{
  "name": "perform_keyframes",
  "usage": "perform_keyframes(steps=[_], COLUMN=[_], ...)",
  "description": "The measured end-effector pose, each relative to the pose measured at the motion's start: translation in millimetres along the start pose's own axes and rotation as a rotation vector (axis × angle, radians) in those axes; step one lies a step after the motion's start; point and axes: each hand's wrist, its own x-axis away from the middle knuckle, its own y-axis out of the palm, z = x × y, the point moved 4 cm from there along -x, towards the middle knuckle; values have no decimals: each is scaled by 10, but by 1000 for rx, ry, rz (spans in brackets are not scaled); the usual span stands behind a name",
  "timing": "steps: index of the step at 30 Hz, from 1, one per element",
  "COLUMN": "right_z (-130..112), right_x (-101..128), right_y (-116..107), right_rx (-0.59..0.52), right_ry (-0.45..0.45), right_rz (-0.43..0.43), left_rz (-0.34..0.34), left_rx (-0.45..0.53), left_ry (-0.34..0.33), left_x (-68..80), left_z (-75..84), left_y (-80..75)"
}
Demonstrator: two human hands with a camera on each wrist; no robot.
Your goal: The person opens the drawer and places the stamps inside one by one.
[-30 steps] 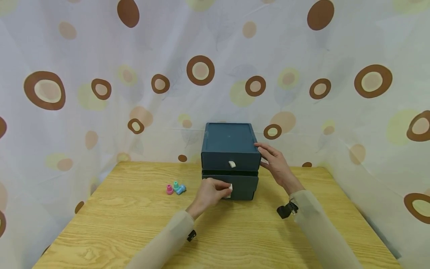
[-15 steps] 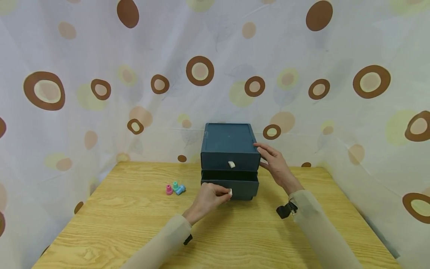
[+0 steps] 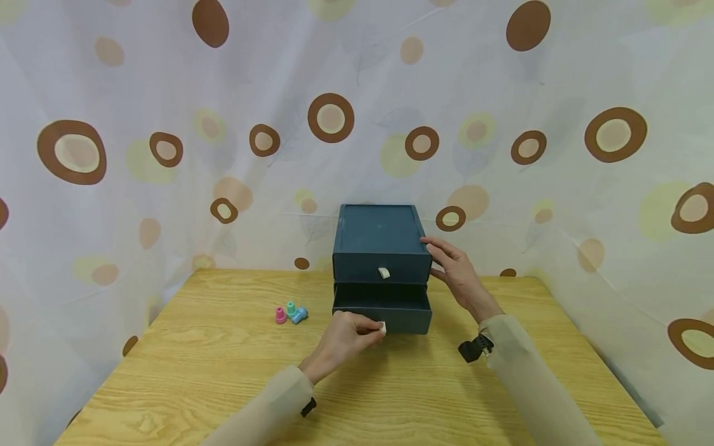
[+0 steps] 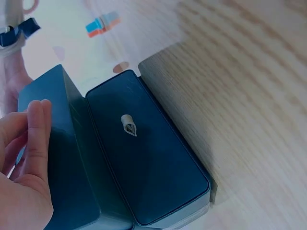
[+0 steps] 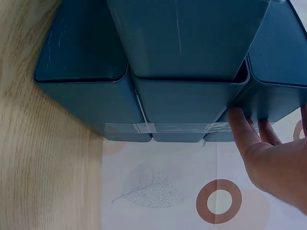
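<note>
Mid-surface, dark blue two-drawer box (image 3: 382, 244) steadied at its right top corner by straight fingers of right hand (image 3: 456, 274), lower drawer (image 3: 382, 307) partly drawn out, its white tab (image 3: 382, 326) pinched by left hand (image 3: 347, 333); next, likely further straight pull.

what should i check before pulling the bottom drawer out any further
1. Grip on the pull tab: the left hand pinches the white tab of the lower drawer. ok
2. Box steadied: the right hand rests its fingers against the right side of the drawer box. ok
3. Upper drawer closed: its front sits flush, tab untouched. ok
4. Path in front of the drawer: bare table up to the near edge. ok
5. Small coloured pieces out of the way: they lie apart, to the left of the box. ok
6. What is inside the lower drawer: the opening is dark. cannot tell
</note>
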Motion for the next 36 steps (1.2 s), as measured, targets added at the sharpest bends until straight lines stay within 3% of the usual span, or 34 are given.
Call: perform_keyframes(steps=[36], right_z=[3], right_x=[-4], right_y=[0], right_rx=[16], right_ry=[-3], right_rz=[15], left_rz=[-5], left_rx=[30], left_ry=[24], left_x=[163], left_z=[106], left_y=[39])
